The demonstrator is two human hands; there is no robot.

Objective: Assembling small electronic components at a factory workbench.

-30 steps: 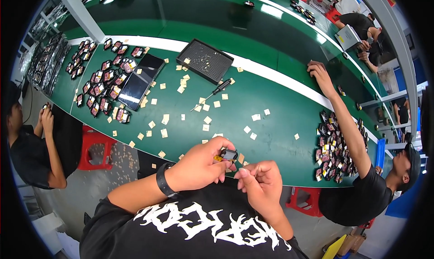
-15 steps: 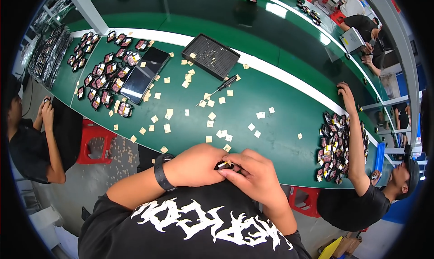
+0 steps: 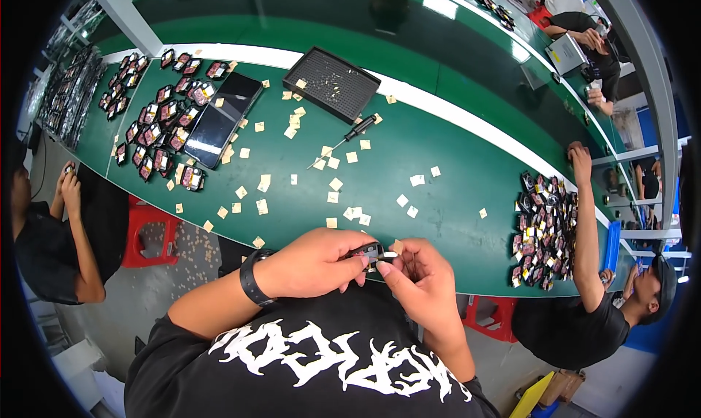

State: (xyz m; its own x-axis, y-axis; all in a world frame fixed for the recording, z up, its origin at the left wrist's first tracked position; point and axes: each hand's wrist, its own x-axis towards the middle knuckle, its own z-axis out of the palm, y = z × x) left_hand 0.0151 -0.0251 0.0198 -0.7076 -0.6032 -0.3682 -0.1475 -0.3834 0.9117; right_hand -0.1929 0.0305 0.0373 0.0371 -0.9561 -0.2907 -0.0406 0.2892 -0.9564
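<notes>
In front of my chest, my left hand [image 3: 315,263] grips a small black plastic device part [image 3: 370,251] between thumb and fingers. My right hand [image 3: 425,278] is closed close beside it, its thumb and fingers pinching a small pale square sticker [image 3: 397,247] at the part's right edge. A white sliver shows between that thumb and the part; whether it belongs to the sticker cannot be made out. Many more yellowish and white squares lie scattered on the green table [image 3: 453,235] beyond my hands.
Black parts with coloured labels cluster at the left [image 3: 168,111] and right [image 3: 544,232]. A smartphone [image 3: 223,119], a screwdriver [image 3: 359,128] and a black tray [image 3: 332,83] lie ahead. Co-workers sit on both sides; the right one's arm [image 3: 584,232] reaches over the table. Red stools [image 3: 150,232] stand below.
The black part has turned and shows more between my hands. My right hand has drawn slightly rightward, with a pale square now visible at its fingertips. The view has shifted slightly.
</notes>
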